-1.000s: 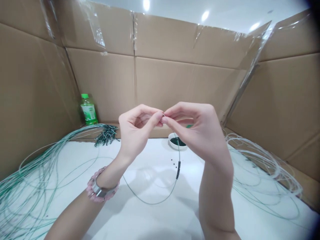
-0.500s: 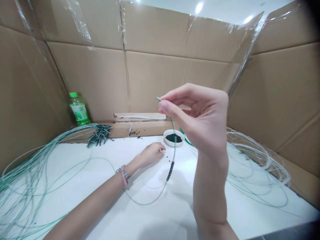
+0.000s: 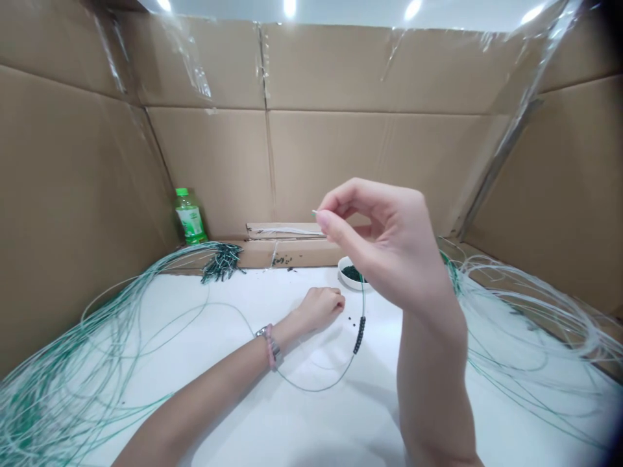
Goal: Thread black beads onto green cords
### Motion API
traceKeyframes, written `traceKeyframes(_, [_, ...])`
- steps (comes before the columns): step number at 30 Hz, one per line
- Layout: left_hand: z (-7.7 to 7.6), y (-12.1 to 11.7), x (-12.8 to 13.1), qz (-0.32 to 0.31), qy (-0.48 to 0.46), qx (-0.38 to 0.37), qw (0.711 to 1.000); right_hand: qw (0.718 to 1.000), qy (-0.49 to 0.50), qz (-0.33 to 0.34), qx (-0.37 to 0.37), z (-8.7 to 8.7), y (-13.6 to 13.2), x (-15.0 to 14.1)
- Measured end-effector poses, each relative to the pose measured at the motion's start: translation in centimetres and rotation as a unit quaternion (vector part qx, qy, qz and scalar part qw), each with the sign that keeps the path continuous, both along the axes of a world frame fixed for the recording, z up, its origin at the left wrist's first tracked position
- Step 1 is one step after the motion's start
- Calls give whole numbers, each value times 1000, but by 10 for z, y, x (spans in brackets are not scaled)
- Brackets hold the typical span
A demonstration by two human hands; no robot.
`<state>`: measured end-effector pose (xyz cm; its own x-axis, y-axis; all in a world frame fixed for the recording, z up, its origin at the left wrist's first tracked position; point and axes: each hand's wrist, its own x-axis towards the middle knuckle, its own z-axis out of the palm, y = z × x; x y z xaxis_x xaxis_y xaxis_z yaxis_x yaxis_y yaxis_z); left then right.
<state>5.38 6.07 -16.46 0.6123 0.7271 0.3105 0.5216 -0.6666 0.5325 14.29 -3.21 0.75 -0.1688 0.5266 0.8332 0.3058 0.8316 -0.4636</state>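
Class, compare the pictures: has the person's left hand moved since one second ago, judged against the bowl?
Yes: down and rightward. Against the white bowl, the left hand was higher in view; now it is lower and closer.

From the person's head, 1 camera looks forward and down over the bare left hand (image 3: pixel 321 307) and the bare right hand (image 3: pixel 384 240), the nearer of the 2. It faces the flat brown cardboard back wall (image 3: pixel 331 155) almost squarely, with the smooth white tabletop (image 3: pixel 292 425) spreading below and a strip of pale ceiling (image 3: pixel 345 13) above.
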Motion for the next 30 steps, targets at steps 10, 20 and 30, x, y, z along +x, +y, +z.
traceKeyframes(10, [125,-25,-48,-47,-488,-63,870,996,58,-44,55,-6,0,-8])
traceKeyframes(20, [145,-59,-57,-148,-561,-77,811,994,38,-47,92,-11,-9,-21])
traceKeyframes(30, [146,-71,-60,-164,-541,-67,822,989,29,-71,127,-10,-19,-22])
